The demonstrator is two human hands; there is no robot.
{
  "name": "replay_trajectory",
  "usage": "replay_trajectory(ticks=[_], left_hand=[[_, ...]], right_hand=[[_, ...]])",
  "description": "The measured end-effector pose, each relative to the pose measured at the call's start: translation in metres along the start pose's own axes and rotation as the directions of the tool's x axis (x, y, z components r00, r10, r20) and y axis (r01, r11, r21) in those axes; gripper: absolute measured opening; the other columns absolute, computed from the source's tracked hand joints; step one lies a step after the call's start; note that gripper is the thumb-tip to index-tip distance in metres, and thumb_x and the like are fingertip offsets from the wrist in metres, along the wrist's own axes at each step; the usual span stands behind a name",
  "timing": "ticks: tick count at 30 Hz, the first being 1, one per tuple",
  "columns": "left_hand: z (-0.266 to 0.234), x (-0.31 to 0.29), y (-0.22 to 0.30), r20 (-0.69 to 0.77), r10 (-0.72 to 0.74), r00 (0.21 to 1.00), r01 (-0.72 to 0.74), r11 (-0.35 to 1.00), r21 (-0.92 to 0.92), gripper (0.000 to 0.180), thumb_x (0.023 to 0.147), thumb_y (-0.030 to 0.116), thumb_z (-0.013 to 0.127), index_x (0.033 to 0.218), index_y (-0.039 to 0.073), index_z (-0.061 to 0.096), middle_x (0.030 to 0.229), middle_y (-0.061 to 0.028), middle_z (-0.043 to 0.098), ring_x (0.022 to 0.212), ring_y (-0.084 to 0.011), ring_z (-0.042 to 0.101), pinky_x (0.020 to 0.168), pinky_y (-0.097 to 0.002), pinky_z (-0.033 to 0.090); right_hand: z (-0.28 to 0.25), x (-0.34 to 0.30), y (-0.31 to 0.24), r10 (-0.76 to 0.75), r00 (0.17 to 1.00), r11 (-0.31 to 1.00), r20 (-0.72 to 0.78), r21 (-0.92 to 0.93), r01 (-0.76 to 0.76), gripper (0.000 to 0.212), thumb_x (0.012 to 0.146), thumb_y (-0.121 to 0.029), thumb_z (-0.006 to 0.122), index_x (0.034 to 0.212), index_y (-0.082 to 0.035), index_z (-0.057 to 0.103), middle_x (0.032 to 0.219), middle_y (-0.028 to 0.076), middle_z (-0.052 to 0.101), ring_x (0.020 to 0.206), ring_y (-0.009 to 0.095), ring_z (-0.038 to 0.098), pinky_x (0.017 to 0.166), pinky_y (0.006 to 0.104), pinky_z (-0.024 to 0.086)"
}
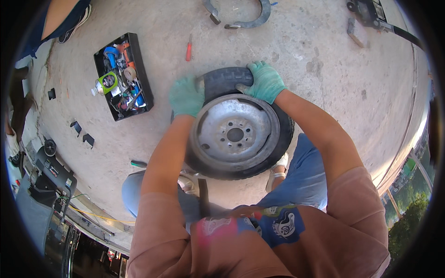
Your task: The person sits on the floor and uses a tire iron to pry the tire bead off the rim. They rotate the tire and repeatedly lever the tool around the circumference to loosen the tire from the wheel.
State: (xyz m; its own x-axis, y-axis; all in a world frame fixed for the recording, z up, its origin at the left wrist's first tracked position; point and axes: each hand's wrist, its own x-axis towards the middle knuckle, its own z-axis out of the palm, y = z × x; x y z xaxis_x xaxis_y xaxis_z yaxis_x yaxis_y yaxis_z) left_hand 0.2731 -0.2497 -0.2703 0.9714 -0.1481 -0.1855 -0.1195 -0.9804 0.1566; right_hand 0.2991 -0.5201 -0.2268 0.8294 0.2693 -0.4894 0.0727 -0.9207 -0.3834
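A car wheel, with a black tire [228,79] on a silver steel rim [218,123], is tilted between my legs on the concrete. My right hand [265,82], in a green work glove, grips the tire's far right edge, its fingers over the tread and thumb on the sidewall. At the far left of the tire is my left hand [186,96], gloved alike; motion smears its fingers, so their grip is unclear. Just beyond the wheel lies a red-handled screwdriver [189,51]. A dark flat strip [203,197] shows below the tire, by my left leg.
To the left stands a black toolbox [147,88] full of tools and tape. Curved grey metal pieces [264,14] lie at the far side, with a floor jack [371,14] and a block [357,33] at far right. Another person's leg [58,18] is at upper left.
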Motion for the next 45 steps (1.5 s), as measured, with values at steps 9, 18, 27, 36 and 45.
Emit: replay_trajectory(ticks=[9, 18, 27, 36, 45], left_hand=[[0.005, 0.004, -0.003, 0.060, 0.013, 0.998, -0.009, 0.998, -0.066, 0.037, 0.093, 0.034, 0.058, 0.116, 0.006, 0.066, 0.105, -0.0146, 0.066, 0.099, -0.0332, 0.060, 0.088, -0.0466, 0.047], [0.027, -0.003, -0.011, -0.090, 0.053, 0.995, -0.060, 0.995, -0.079, 0.039, 0.088, 0.038, 0.063, 0.114, 0.009, 0.066, 0.101, -0.0122, 0.065, 0.097, -0.0319, 0.060, 0.088, -0.0463, 0.047], [0.015, 0.003, -0.003, -0.113, -0.036, 0.993, 0.023, 0.993, -0.119, 0.044, 0.095, 0.048, 0.056, 0.111, 0.009, 0.069, 0.108, -0.0141, 0.067, 0.102, -0.0316, 0.064, 0.089, -0.0461, 0.050], [-0.046, 0.003, -0.011, 0.449, 0.000, 0.894, 0.238, 0.847, -0.475, 0.092, 0.080, 0.067, 0.070, 0.136, -0.005, 0.053, 0.132, -0.0265, 0.060, 0.122, -0.0331, 0.060, 0.105, -0.0377, 0.044], [-0.177, -0.081, -0.042, 0.517, 0.182, 0.836, 0.145, 0.837, -0.528, 0.105, 0.069, 0.048, 0.088, 0.148, -0.003, 0.041, 0.136, -0.0167, 0.059, 0.126, -0.0237, 0.056, 0.108, -0.0344, 0.043]], right_hand=[[0.010, 0.007, 0.005, -0.036, 0.999, 0.999, -0.030, 0.028, 0.037, 0.084, 0.073, -0.057, 0.075, 0.129, 0.004, 0.058, 0.123, 0.020, 0.060, 0.116, 0.037, 0.055, 0.103, 0.0440, 0.045], [0.019, 0.001, 0.010, -0.066, 0.997, 0.998, -0.031, -0.002, 0.066, 0.074, 0.085, -0.055, 0.066, 0.129, 0.003, 0.057, 0.123, 0.020, 0.061, 0.117, 0.035, 0.056, 0.102, 0.0451, 0.045], [0.010, -0.027, 0.058, 0.190, 0.969, 0.816, 0.159, 0.523, -0.245, 0.085, 0.084, -0.057, 0.073, 0.140, 0.003, 0.052, 0.136, 0.023, 0.058, 0.123, 0.033, 0.060, 0.107, 0.0409, 0.047], [0.015, -0.129, 0.063, 0.240, 0.843, 0.451, 0.481, 0.714, -0.535, 0.086, 0.079, -0.057, 0.079, 0.136, 0.003, 0.056, 0.127, 0.020, 0.065, 0.114, 0.028, 0.065, 0.103, 0.0370, 0.048], [-0.029, -0.209, -0.018, 0.148, 0.983, 0.556, 0.110, 0.813, -0.175, 0.081, 0.068, -0.035, 0.093, 0.126, 0.009, 0.057, 0.113, 0.021, 0.068, 0.109, 0.026, 0.066, 0.097, 0.0365, 0.053]])
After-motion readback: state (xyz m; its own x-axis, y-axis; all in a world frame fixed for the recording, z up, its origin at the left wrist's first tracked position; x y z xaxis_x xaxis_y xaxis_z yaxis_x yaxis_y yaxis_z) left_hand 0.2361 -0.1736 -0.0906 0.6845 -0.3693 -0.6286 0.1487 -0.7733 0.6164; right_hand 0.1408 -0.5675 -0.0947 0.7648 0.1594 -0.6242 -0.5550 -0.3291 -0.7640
